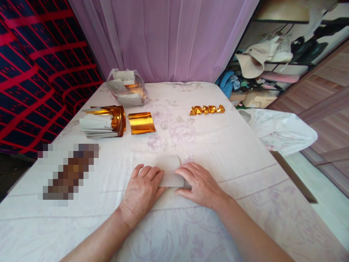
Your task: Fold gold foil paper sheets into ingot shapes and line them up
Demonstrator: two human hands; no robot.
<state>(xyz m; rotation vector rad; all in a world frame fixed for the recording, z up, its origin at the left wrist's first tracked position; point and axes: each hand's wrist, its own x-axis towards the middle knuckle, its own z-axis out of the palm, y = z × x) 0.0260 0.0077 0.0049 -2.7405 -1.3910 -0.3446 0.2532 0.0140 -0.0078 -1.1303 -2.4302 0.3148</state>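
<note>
A small sheet of foil paper (171,169), pale grey side up, lies on the table in front of me with a slight curl. My left hand (145,183) grips its left edge, fingers over the top and thumb at the near side. At the right edge, my right hand (200,185) pinches the sheet between thumb and fingers. Both palms face down close to the cloth. Farther off are a loose gold foil sheet (141,123) and a fanned stack of foil paper (105,123), some of its pale sides showing. Several folded gold foil pieces (207,109) stand in a row.
A clear plastic bag (127,87) of more paper stands at the table's back left. Pixels mask an object (71,173) at the left. A flowered cloth covers the table (174,229). Beyond its right edge are a white plastic bag (286,131) and shelves with a cap (252,60).
</note>
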